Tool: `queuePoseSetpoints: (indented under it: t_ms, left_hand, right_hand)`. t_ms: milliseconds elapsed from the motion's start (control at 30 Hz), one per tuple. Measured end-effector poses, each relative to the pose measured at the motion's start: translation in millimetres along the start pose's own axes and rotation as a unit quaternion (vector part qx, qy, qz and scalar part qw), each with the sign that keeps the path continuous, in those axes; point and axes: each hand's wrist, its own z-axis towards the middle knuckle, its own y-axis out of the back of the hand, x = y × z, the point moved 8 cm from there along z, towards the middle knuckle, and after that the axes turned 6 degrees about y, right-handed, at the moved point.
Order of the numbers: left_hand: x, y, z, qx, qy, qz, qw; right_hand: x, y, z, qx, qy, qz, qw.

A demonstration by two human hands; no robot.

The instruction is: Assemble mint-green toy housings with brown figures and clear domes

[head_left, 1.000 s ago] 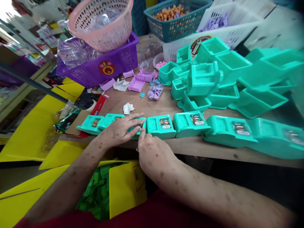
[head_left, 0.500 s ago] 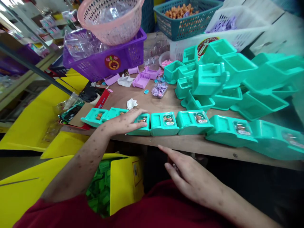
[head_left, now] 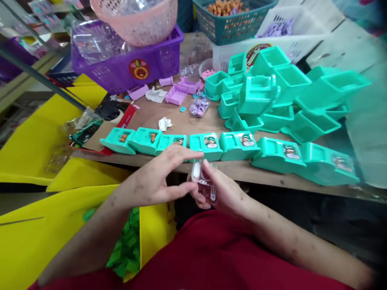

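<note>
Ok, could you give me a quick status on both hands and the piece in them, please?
Right hand holding small clear plastic cover. Left hand pinching its near edge. Row of teal trays on table ahead, nothing between.

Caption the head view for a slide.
Both hands, left hand and right hand, hold a small clear plastic piece before a row of teal trays.

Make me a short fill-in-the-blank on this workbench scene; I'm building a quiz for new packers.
1. The right hand holds a small clear ___ piece.
2. The row of trays along the table edge is ___ in colour.
3. The pink basket sits in a ___ basket.

Missing words: plastic; turquoise; purple
</note>
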Motion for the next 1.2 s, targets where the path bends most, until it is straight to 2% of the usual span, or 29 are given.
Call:
queuePoseSetpoints:
  t_ms: [33,100,200,267,400,467,567,667,733,800,867,933,1000,1100,1200]
  left_hand:
    - [-2.7,-6.4,-8.1,0.003,0.005,-0.015,1.000]
    - [1.8,-12.2,-21.9,-0.031,0.030,-0.044,0.998]
    - [13.6,-10.2,-38.4,-0.102,0.051,-0.070,0.991]
    - [15.9,-6.3,-45.8,-0.127,0.045,-0.066,0.989]
    - [3.7,-0.4,-54.8,-0.144,-0.019,-0.001,0.989]
    - [0.9,1.6,-60.1,-0.170,-0.041,0.041,0.984]
    - [4.3,0.6,-69.1,-0.203,-0.065,0.079,0.974]
    - [7.3,-0.7,-77.1,-0.219,-0.092,0.100,0.966]
    - [8.1,-0.5,-78.4,-0.200,-0.092,0.111,0.969]
    - [9.8,-4.3,-75.5,-0.121,-0.070,0.100,0.985]
    - [11.5,-10.2,-74.1,-0.027,-0.037,0.082,0.996]
    - [10.5,-14.8,-75.4,0.030,-0.019,0.089,0.995]
    - [8.0,-16.8,-76.3,0.035,-0.017,0.114,0.993]
    - [4.3,-14.4,-76.3,0.001,-0.033,0.128,0.991]
    - [7.4,4.8,-75.3,-0.022,-0.066,0.119,0.990]
  right_hand:
    - [-2.6,-3.7,0.8,0.004,-0.003,-0.042,0.999]
    - [-5.3,-10.6,1.6,0.004,0.008,-0.105,0.994]
    - [-8.9,-19.3,1.0,0.004,0.022,-0.143,0.989]
    - [-12.1,-22.0,0.2,0.011,0.020,-0.159,0.987]
    - [-14.8,-17.4,0.6,0.015,0.030,-0.178,0.983]
    - [-14.6,-18.6,1.8,0.037,0.043,-0.166,0.985]
    - [-12.0,-22.7,3.9,0.059,0.063,-0.133,0.987]
    - [-14.4,-18.7,8.4,0.037,0.035,-0.101,0.994]
    - [-16.8,-13.5,11.7,0.027,0.014,-0.069,0.997]
    - [-16.5,-5.5,14.0,0.013,0.013,-0.057,0.998]
    - [-17.4,2.2,14.3,0.004,0.008,-0.088,0.996]
    - [-22.4,5.0,12.8,0.012,-0.016,-0.136,0.990]
    - [-29.4,3.2,11.1,0.030,-0.045,-0.175,0.983]
    - [-34.4,-2.9,11.3,0.044,-0.062,-0.200,0.977]
    - [-32.6,-5.2,13.3,0.034,-0.063,-0.166,0.984]
